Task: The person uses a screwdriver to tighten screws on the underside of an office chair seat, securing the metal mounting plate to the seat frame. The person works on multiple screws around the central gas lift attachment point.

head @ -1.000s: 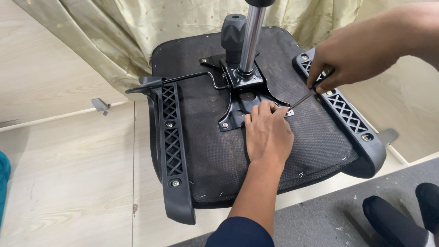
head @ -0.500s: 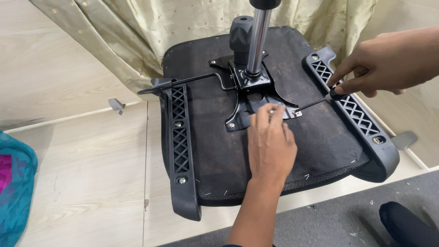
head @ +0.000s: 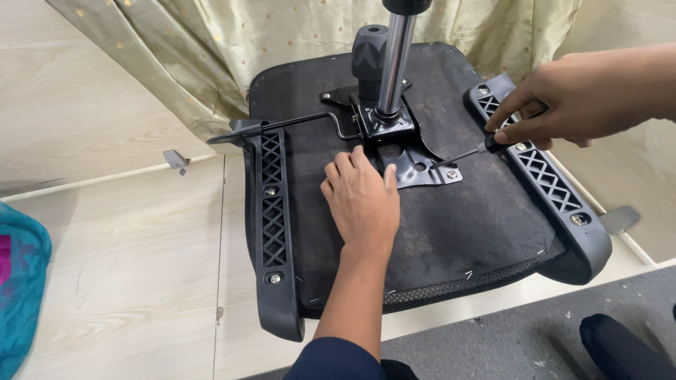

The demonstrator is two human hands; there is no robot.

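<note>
A black office chair seat point(head: 465, 225) lies upside down on the floor. A black metal mechanism plate point(head: 415, 165) with an upright chrome gas cylinder point(head: 393, 63) sits at its middle. My left hand point(head: 362, 200) rests flat on the seat underside, fingertips touching the plate's left side, and holds nothing. My right hand point(head: 563, 98) grips a thin screwdriver point(head: 468, 151) by its black handle. The tip points at a silver screw point(head: 451, 173) on the plate's right corner.
Black lattice armrest brackets run along the seat's left side point(head: 271, 211) and right side point(head: 546, 179). A lever point(head: 310, 121) sticks out to the left. A pale green curtain point(head: 211, 49) hangs behind. There is a teal cloth object point(head: 21, 281) far left and a grey mat point(head: 507, 345) in front.
My left hand has slid left, off the plate's right corner, so the screw now shows. My right hand keeps the screwdriver at that corner. The view has shifted.
</note>
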